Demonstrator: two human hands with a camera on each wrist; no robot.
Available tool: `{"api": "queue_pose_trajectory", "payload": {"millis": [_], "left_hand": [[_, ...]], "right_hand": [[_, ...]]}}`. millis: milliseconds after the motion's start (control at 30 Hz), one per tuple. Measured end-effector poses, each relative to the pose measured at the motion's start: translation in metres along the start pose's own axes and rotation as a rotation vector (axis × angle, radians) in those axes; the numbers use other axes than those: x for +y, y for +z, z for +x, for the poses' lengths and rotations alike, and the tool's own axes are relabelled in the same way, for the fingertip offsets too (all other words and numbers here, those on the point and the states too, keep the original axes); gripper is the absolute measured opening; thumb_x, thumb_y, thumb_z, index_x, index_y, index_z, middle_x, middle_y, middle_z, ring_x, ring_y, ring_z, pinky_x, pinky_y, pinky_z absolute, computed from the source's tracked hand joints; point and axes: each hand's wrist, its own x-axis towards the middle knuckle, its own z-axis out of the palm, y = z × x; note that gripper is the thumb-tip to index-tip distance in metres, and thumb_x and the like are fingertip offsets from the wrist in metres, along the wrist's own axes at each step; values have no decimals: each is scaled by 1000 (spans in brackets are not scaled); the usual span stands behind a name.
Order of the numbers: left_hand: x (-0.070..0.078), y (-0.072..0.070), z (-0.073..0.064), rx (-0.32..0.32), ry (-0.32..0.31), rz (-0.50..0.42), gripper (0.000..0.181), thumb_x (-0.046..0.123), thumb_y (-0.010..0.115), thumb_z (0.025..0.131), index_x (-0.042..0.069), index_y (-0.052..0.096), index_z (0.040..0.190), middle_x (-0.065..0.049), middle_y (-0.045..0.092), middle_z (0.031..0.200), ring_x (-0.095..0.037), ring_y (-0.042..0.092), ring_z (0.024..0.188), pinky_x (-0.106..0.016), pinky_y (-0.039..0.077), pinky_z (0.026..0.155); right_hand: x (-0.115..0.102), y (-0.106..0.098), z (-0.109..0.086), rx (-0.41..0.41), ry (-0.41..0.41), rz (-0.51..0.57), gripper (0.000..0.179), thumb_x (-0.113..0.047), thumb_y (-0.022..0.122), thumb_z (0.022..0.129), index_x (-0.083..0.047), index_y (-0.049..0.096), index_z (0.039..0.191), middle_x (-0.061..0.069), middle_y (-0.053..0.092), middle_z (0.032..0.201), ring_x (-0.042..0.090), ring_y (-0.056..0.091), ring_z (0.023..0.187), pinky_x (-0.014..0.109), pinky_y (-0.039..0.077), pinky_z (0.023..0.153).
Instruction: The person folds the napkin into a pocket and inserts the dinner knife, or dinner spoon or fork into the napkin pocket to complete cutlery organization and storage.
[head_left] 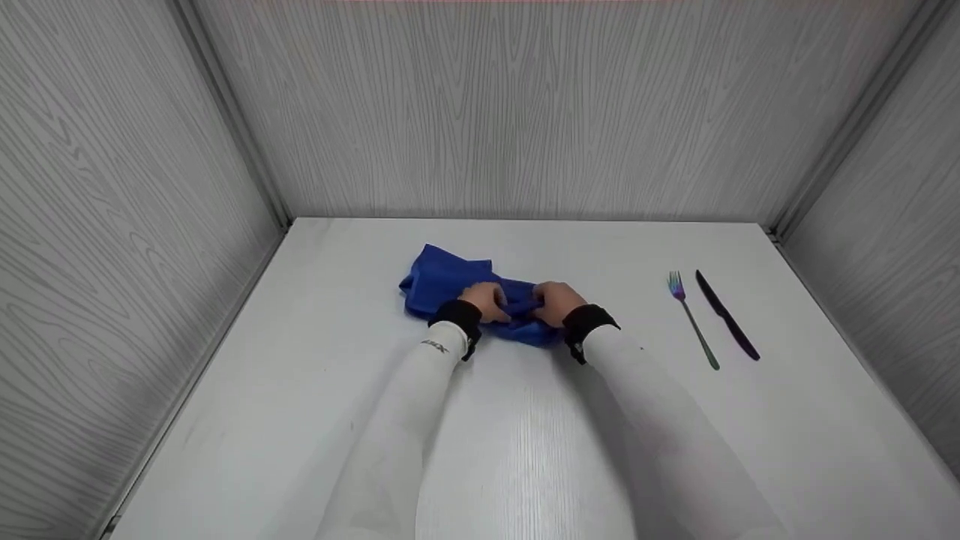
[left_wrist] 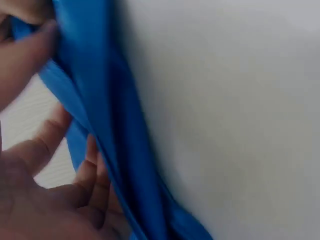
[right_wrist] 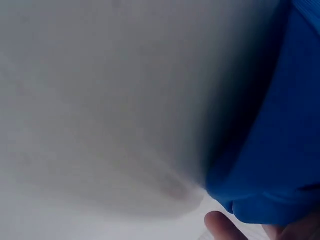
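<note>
I face a gray back wall [head_left: 480, 105] patterned with wavy vertical wood grain. A matching left wall [head_left: 112, 187] and right wall [head_left: 892, 187] flank me, darker corner strips [head_left: 231, 112] marking the joins. Before me spreads a white desk [head_left: 262, 360], faintly glossy in the light.

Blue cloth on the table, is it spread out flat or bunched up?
Bunched up: the blue cloth lies in overlapping folds, with the left hand and right hand holding its creased part.

- The left arm [head_left: 401, 435] and right arm [head_left: 667, 427] are stretched forward, angled inward.
- The left hand [head_left: 484, 299] and right hand [head_left: 557, 302] are held near each other, not touching, fingers bent.
</note>
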Motion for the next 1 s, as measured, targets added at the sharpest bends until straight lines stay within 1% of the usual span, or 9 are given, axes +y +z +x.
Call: {"api": "queue_pose_trajectory", "payload": {"millis": [100,200,300,400,567,667,767,900,1000], "left_hand": [[-4,-4,-1,66,8,0,28,22,67,105,7,72,128,-11,72,130,-30,64,124,-46,48,109],[-2,-9,0,126,73,-25,28,19,54,111,4,67,132,-14,72,128,-30,67,119,-46,51,106],[1,-14,-1,181,166,-68,28,20,48,113,2,62,130,-18,71,124,-32,67,114,-46,51,102],[5,-23,-4,220,198,-113,33,29,58,110,2,63,128,-18,71,127,-32,67,117,-45,51,104],[7,-48,-14,187,160,-16,42,25,76,99,2,67,133,-16,69,136,-32,65,126,-45,50,109],[2,-64,-18,222,89,73,35,14,68,101,3,70,134,-15,70,137,-32,66,127,-47,52,107],[-7,-79,-20,315,15,47,35,12,59,104,5,70,136,-15,69,139,-31,65,129,-49,53,107],[-13,-93,-22,456,1,-81,37,13,54,104,9,69,137,-14,68,141,-31,64,130,-50,52,106],[-12,-99,-25,536,58,-165,39,10,52,101,8,69,136,-16,70,137,-33,66,126,-51,53,104]], "right_hand": [[2,-3,1,17,32,47,37,-31,78,97,-5,55,85,1,46,79,20,45,75,34,38,71],[1,-8,1,40,53,66,46,-43,71,101,0,60,91,3,50,81,20,49,76,34,41,73],[1,-15,0,60,38,60,41,-41,61,107,-1,61,97,4,52,83,22,52,79,36,43,76],[3,-22,-1,120,8,99,32,-33,55,110,-6,55,92,3,46,80,23,49,77,36,40,75],[12,-37,-5,274,-21,178,28,-24,50,112,-5,56,93,7,55,78,25,54,74,37,43,73],[16,-47,-7,381,-44,183,18,-16,52,111,-1,61,108,17,68,91,32,64,82,44,50,78],[18,-57,-8,448,-78,213,17,-15,60,108,1,64,115,18,68,92,32,63,83,43,49,80],[20,-66,-11,359,-103,167,22,-14,76,98,1,72,114,14,66,87,27,59,80,40,48,77],[22,-72,-14,271,-39,37,25,-5,71,96,5,73,119,23,73,104,35,69,94,47,55,86]]}}
